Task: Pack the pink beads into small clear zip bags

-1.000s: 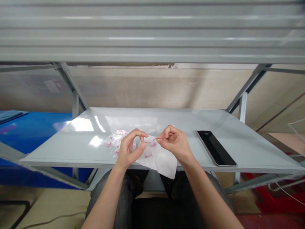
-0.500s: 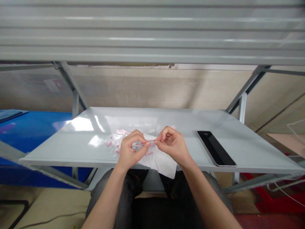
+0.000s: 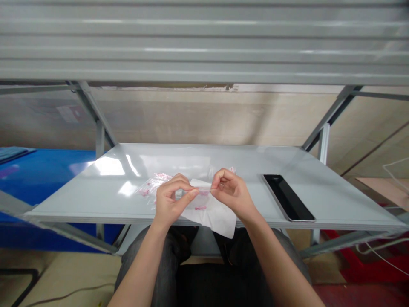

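Note:
A small clear zip-lock bag (image 3: 202,198) with a red strip along its top edge is stretched between my two hands. My left hand (image 3: 174,199) pinches one end of the strip between thumb and forefinger. At the other end, my right hand (image 3: 232,194) grips it the same way, its remaining fingers curled. Pink print shows through or on the bag, too blurred to read. Below it lies a white cloth or paper sheet (image 3: 223,219), which hangs over the table's front edge. Beside my left hand is a pile of clear bags (image 3: 148,189) with red markings, partly hidden.
A black tablet-like slab (image 3: 287,198) lies on the grey table (image 3: 332,187) to the right. Another clear bag with a red edge (image 3: 232,170) lies behind my right hand. Metal struts (image 3: 100,115) flank the table, and a ribbed panel (image 3: 204,42) hangs overhead.
My hands have moved slightly apart, my left hand shifting left and my right hand a little right. More of the red strip now shows between them, pulled straight and level.

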`<state>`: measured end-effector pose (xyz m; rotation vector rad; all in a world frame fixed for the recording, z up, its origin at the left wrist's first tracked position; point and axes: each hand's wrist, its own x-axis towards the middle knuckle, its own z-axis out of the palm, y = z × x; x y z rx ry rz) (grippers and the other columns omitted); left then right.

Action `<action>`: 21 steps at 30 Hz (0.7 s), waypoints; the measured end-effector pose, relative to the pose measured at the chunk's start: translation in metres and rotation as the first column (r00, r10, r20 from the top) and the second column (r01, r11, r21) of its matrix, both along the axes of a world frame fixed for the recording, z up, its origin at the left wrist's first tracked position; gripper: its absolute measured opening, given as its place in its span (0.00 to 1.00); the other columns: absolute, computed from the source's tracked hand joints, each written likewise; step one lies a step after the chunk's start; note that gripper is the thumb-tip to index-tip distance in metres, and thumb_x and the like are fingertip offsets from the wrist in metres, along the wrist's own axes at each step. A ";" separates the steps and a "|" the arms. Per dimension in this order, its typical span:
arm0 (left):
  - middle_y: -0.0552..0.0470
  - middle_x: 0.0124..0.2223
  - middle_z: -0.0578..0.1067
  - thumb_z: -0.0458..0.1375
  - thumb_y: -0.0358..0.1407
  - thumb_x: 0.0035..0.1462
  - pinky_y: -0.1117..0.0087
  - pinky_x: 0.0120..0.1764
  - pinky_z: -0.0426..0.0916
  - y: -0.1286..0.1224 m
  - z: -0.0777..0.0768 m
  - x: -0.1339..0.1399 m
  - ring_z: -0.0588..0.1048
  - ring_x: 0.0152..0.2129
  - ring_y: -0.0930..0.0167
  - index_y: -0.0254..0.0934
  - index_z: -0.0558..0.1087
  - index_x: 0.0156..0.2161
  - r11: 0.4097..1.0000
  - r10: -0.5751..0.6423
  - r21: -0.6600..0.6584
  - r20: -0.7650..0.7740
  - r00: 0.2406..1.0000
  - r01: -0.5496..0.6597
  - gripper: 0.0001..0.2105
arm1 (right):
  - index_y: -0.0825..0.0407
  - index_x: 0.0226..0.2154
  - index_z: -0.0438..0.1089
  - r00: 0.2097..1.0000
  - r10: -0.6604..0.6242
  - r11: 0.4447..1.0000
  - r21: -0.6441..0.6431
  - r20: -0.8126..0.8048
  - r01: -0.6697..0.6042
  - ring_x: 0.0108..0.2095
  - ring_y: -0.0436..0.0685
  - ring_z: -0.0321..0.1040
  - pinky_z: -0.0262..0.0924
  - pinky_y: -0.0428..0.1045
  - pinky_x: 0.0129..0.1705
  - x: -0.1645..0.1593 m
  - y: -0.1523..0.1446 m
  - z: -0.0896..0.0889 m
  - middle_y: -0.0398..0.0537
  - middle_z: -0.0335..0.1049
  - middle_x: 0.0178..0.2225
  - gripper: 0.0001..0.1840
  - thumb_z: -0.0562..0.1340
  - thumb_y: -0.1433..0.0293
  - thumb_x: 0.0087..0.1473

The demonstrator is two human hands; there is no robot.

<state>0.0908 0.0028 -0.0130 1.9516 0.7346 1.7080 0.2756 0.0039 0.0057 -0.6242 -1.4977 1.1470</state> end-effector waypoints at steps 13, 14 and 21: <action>0.54 0.24 0.75 0.66 0.31 0.52 0.66 0.31 0.66 0.001 -0.001 -0.001 0.71 0.24 0.71 0.40 0.80 0.30 0.997 0.069 0.041 -0.066 0.995 -0.067 0.02 | 0.51 0.23 0.72 0.893 -0.354 0.930 0.206 0.279 0.304 0.27 0.53 0.68 0.59 0.48 0.30 -0.011 -0.005 -0.005 0.45 0.74 0.24 0.08 0.64 0.68 0.52; 0.53 0.25 0.76 0.66 0.31 0.52 0.66 0.31 0.66 0.002 -0.001 -0.003 0.71 0.24 0.71 0.41 0.81 0.31 0.997 0.071 0.036 -0.060 0.996 -0.069 0.02 | 0.51 0.23 0.73 0.905 -0.341 0.939 0.148 0.254 0.312 0.27 0.53 0.69 0.60 0.48 0.30 -0.011 -0.005 -0.005 0.46 0.75 0.24 0.08 0.66 0.67 0.50; 0.53 0.26 0.78 0.64 0.33 0.54 0.68 0.31 0.68 0.001 0.002 -0.007 0.74 0.25 0.71 0.41 0.81 0.30 0.993 0.111 -0.043 -0.002 0.994 -0.111 0.04 | 0.52 0.19 0.73 0.962 -0.257 0.963 -0.055 0.089 0.262 0.23 0.53 0.69 0.63 0.48 0.28 -0.012 -0.001 -0.010 0.44 0.73 0.21 0.11 0.72 0.64 0.42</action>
